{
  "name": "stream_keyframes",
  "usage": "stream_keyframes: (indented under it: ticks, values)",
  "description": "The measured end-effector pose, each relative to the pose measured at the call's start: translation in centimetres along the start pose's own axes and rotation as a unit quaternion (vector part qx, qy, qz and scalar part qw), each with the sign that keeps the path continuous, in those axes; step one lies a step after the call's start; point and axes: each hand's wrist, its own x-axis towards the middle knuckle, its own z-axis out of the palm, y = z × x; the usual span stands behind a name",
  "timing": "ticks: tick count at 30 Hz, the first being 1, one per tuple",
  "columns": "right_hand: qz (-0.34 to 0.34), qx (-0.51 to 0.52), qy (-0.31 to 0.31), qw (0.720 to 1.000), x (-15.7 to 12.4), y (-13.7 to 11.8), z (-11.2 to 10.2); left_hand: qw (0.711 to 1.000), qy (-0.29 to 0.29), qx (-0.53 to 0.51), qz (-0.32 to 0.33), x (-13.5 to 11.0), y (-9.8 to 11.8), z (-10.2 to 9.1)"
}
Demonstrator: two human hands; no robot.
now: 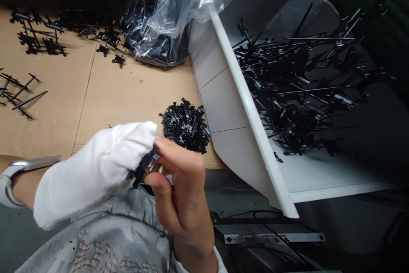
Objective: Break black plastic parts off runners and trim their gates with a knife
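My left hand [92, 170], in a white cloth glove, is closed on a small black plastic part [142, 167] in front of my body. Bare and bent at the fingers, my right hand [182, 183] meets it from the right. Its thumb and forefinger close around the part's right side, where a small pale tip shows between them. Whether that tip belongs to the part I cannot tell. Just beyond my hands, a heap of small black plastic parts [185, 126] lies on the brown cardboard surface [108, 94].
A white bin [246, 98] on the right holds a tangle of black plastic pieces [297, 85] with long thin sprues. Behind the heap stands a clear plastic bag [162, 30] with dark contents. Black sprue pieces [41, 36] lie at the far left, and thin black sticks [22, 92] nearer.
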Motion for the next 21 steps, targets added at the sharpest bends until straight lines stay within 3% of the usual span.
stream_keyframes:
  ticks: [2, 5, 10, 16, 21]
  values:
    - [-0.005, 0.010, -0.005, 1.000, 0.1, 0.1, 0.0, 1.000, 0.019, -0.015, 0.009, 0.6, 0.7, 0.2]
    - [-0.014, 0.019, -0.016, 1.000, 0.2, 0.4, -0.1, 0.994, 0.043, -0.085, -0.047, 2.2, 2.1, 0.6]
    - [-0.033, 0.022, -0.004, 0.999, 0.3, 0.7, -0.1, 0.976, -0.067, -0.158, -0.132, 3.5, 3.2, 0.8]
    - [-0.033, 0.064, 0.004, 0.997, 0.0, 0.9, 0.0, 0.967, -0.084, -0.187, -0.154, 3.1, 2.2, 0.3]
    - [-0.026, 0.090, -0.003, 0.996, -0.1, 0.9, 0.1, 0.964, -0.103, -0.181, -0.166, 3.5, 2.8, 0.1]
